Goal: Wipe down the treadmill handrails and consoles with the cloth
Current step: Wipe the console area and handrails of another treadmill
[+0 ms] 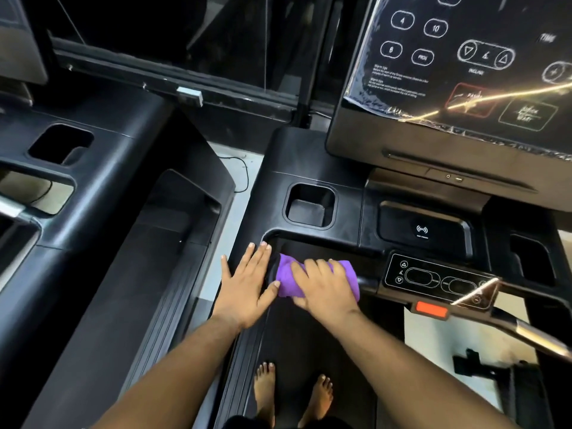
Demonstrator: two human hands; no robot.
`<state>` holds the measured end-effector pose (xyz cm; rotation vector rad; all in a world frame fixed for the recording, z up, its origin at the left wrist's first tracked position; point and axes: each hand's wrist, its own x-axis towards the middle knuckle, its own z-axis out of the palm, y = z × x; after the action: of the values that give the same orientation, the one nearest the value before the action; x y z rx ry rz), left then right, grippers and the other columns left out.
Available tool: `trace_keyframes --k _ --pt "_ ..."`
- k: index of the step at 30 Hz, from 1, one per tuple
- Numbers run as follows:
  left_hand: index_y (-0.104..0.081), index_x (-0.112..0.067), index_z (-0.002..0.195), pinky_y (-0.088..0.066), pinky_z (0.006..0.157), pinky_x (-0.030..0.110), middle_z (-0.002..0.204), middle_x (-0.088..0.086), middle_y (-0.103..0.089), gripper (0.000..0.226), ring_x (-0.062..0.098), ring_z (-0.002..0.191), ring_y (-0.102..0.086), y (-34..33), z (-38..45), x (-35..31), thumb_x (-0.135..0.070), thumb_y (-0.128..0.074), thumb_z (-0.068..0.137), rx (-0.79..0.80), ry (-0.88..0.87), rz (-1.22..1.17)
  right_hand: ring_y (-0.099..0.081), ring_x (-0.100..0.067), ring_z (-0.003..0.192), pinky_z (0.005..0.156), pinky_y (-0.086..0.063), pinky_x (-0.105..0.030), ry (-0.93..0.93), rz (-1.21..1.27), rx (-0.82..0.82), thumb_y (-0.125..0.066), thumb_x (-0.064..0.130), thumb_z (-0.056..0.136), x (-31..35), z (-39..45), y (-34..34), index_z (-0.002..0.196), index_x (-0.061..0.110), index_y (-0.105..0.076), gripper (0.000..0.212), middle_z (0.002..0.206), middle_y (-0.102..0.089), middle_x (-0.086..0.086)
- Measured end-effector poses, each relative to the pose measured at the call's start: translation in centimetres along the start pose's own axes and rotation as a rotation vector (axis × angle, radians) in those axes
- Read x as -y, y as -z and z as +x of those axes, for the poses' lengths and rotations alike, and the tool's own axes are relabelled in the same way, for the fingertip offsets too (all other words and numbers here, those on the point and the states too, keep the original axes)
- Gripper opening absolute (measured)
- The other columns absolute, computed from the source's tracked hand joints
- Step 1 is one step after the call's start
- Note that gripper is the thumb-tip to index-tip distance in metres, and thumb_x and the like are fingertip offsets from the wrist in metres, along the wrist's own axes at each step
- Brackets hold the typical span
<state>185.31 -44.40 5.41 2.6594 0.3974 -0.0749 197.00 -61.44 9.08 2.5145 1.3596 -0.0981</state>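
R hand grips soft purple cloth wrapped round black front handrail nr its L corner. L hand flat, fingers relaxed, on matte black console edge.

r hand gripping purple cloth on handrail, l hand flat beside it

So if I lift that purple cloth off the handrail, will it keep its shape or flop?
Probably flop: the purple cloth looks soft and bunched, draping over the handrail under the right hand. It likely weighs little and slides easily on the smooth plastic.
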Motion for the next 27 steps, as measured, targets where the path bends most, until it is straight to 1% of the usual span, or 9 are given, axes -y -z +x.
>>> trace_keyframes --k 5,7,9,11,16,18,23,25,27 --pt "0.005 -0.027 0.163 0.015 0.121 0.064 0.171 -0.013 0.010 0.080 0.008 0.156 0.018 0.2 -0.1 -0.2 -0.068 -0.007 0.095 0.022 0.015 0.027 -0.065 -0.031 0.099 0.075 -0.045 -0.038 0.058 0.358 0.394 -0.057 0.084 0.067 -2.6 4.5 3.9 0.099 0.031 -0.054 0.063 0.107 -0.069 -0.002" --pt "0.001 -0.026 0.164 0.016 0.120 0.064 0.172 -0.012 0.007 0.081 0.008 0.157 0.016 0.2 0.0 -0.3 -0.068 -0.008 0.096 0.010 0.009 0.027 -0.064 -0.030 0.101 0.078 -0.046 -0.041 0.037 0.338 0.310 -0.054 0.085 0.069 -2.7 3.8 3.5 0.101 0.031 -0.055 0.064 0.108 -0.068 0.000" --pt "-0.002 -0.025 0.165 0.014 0.120 0.065 0.172 -0.011 0.005 0.081 0.009 0.157 0.015 0.1 0.0 -0.1 -0.067 -0.010 0.096 0.008 0.004 0.031 -0.063 -0.029 0.100 0.083 -0.045 -0.043 0.008 0.169 0.113 -0.058 0.078 0.073 -2.5 1.1 1.7 0.116 0.028 -0.055 0.067 0.108 -0.064 0.000" --pt "-0.002 -0.025 0.165 0.012 0.120 0.067 0.172 -0.011 0.004 0.081 0.010 0.157 0.014 -0.1 0.0 0.0 -0.067 -0.013 0.097 0.008 0.004 0.036 -0.063 -0.030 0.098 0.084 -0.044 -0.044 -0.007 0.013 0.048 -0.064 0.072 0.074 -2.6 -1.1 0.4 0.123 0.025 -0.053 0.069 0.106 -0.061 -0.002" --pt "-0.002 -0.026 0.165 0.013 0.118 0.067 0.172 -0.011 0.007 0.081 0.011 0.157 0.015 0.2 0.2 -0.2 -0.067 -0.015 0.097 0.015 0.015 0.054 -0.065 -0.030 0.102 0.073 -0.042 -0.038 0.014 0.277 0.323 -0.061 0.078 0.073 -4.7 2.2 3.6 0.101 0.029 -0.051 0.057 0.109 -0.069 0.000" --pt "0.000 -0.026 0.165 0.012 0.119 0.068 0.172 -0.011 0.008 0.081 0.011 0.157 0.016 0.3 0.0 -0.2 -0.068 -0.013 0.096 0.027 0.022 0.072 -0.065 -0.029 0.103 0.077 -0.043 -0.039 -0.005 0.303 0.313 -0.057 0.082 0.072 -4.8 2.0 3.9 0.100 0.030 -0.051 0.059 0.110 -0.068 0.001" --pt "-0.005 -0.028 0.165 0.017 0.116 0.069 0.171 -0.010 0.011 0.091 0.012 0.156 0.020 0.4 0.3 -0.6 -0.081 0.005 0.091 0.032 0.033 0.085 -0.055 -0.028 0.113 0.104 -0.037 -0.054 -0.116 0.035 0.030 -0.058 0.076 0.075 -2.6 -2.6 0.9 0.134 0.021 -0.052 0.081 0.123 -0.059 -0.004" --pt "-0.014 -0.028 0.164 0.020 0.113 0.069 0.170 -0.009 0.014 0.104 0.013 0.155 0.023 0.5 0.4 -0.9 -0.087 0.014 0.082 0.047 0.039 0.117 -0.049 -0.026 0.127 0.112 -0.029 -0.061 -0.091 0.131 0.033 -0.053 0.076 0.080 -3.1 -2.4 1.4 0.140 0.023 -0.050 0.081 0.136 -0.055 -0.002" --pt "-0.027 -0.029 0.162 0.019 0.112 0.072 0.172 -0.007 0.005 0.112 0.014 0.156 0.021 1.0 0.5 -1.7 -0.090 0.015 0.078 0.046 0.060 0.080 -0.029 -0.021 0.149 0.120 -0.013 -0.067 -0.050 0.304 0.083 -0.043 0.075 0.089 -3.8 -1.8 2.5 0.151 0.029 -0.041 0.078 0.155 -0.040 0.004"
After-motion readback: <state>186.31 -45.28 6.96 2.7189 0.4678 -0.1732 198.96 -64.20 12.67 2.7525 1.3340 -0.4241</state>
